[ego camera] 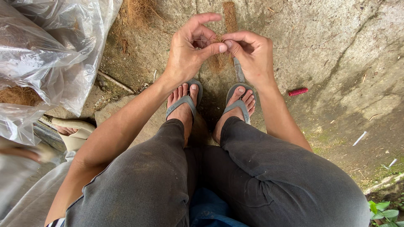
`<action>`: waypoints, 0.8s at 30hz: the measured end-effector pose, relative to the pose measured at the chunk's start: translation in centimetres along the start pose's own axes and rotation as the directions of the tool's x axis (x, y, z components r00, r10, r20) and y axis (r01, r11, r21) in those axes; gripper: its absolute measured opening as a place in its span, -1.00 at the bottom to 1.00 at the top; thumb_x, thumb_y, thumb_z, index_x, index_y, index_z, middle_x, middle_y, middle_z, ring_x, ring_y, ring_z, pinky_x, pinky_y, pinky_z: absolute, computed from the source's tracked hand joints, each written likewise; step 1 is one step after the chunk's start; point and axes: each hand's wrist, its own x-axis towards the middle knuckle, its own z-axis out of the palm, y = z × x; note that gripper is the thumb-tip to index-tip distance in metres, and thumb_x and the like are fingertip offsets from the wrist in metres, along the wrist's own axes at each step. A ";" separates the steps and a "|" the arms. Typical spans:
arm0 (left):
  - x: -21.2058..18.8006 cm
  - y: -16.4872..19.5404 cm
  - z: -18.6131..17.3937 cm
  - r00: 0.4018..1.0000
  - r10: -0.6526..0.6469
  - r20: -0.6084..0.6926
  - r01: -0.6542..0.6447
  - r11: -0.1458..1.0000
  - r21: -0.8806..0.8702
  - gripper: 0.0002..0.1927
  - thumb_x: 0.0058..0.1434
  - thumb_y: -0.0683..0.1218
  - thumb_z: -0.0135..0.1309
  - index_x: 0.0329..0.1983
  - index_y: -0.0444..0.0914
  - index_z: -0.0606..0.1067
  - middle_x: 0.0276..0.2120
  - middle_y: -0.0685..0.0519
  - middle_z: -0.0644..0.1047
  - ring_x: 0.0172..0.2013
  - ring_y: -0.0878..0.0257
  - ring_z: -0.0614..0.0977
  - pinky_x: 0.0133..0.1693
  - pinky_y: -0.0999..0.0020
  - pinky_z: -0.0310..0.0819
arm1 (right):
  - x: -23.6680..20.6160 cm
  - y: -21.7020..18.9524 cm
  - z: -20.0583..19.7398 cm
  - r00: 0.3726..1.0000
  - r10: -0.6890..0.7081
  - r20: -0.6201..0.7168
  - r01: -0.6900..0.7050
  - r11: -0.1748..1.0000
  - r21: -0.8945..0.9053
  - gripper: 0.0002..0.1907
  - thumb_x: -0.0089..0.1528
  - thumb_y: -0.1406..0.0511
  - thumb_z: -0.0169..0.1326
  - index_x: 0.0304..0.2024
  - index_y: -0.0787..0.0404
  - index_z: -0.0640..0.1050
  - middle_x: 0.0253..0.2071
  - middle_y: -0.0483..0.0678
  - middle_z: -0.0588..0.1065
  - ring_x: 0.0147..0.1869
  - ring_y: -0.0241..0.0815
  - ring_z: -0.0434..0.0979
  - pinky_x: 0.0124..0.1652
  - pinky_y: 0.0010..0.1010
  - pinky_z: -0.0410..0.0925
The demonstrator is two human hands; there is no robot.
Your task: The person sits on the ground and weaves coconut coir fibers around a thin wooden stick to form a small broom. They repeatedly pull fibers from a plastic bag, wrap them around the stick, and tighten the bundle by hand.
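Observation:
My left hand (190,49) and my right hand (251,54) meet above my feet, fingertips pinched together on a small tuft of brown coconut fibre (217,61). The fibre hangs down between the two hands. A narrow brown fibre strip (229,15) runs away from the hands along the concrete ground. My feet wear grey flip-flops (238,103), and my knees in dark grey trousers fill the bottom of the view.
A large clear plastic bag (50,50) with brown fibre inside lies at the left. Loose fibre (136,10) sits by its top edge. A small red cylinder (298,91) lies on the concrete at the right. Another person's sandalled foot (71,130) shows at the left edge.

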 end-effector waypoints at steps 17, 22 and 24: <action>0.6 -2.2 0.3 0.990 0.091 -0.108 -0.081 0.992 0.093 -0.80 0.32 -0.06 0.32 -0.26 -0.27 0.56 -0.41 0.04 0.66 -0.43 0.39 0.67 -0.38 0.49 0.61 | 0.7 -3.2 -0.5 0.972 0.079 0.223 -0.002 0.946 -0.325 -0.68 0.27 0.25 0.37 -0.02 0.24 0.56 -0.16 -0.06 0.61 -0.10 -0.30 0.63 -0.09 -0.48 0.50; 0.4 -2.1 0.8 0.983 0.124 -0.135 -0.133 0.989 -0.063 -0.81 0.39 -0.07 0.29 -0.19 -0.26 0.55 -0.31 0.01 0.69 -0.33 0.38 0.75 -0.24 0.45 0.75 | 0.8 -0.8 -1.4 0.972 0.231 0.044 -0.232 0.973 0.016 -0.83 0.26 0.30 0.32 -0.14 0.17 0.62 -0.23 -0.09 0.61 -0.24 -0.35 0.59 -0.20 -0.49 0.50; 0.1 -1.9 0.9 0.994 0.087 -0.066 -0.080 0.991 0.106 -0.78 0.30 -0.11 0.30 -0.09 -0.30 0.56 -0.31 0.00 0.68 -0.43 0.39 0.63 -0.37 0.49 0.56 | 0.7 -0.5 -2.0 0.988 0.158 0.005 -0.157 0.981 0.112 -0.81 0.28 0.32 0.32 -0.09 0.18 0.61 -0.18 -0.09 0.60 -0.20 -0.37 0.56 -0.17 -0.50 0.48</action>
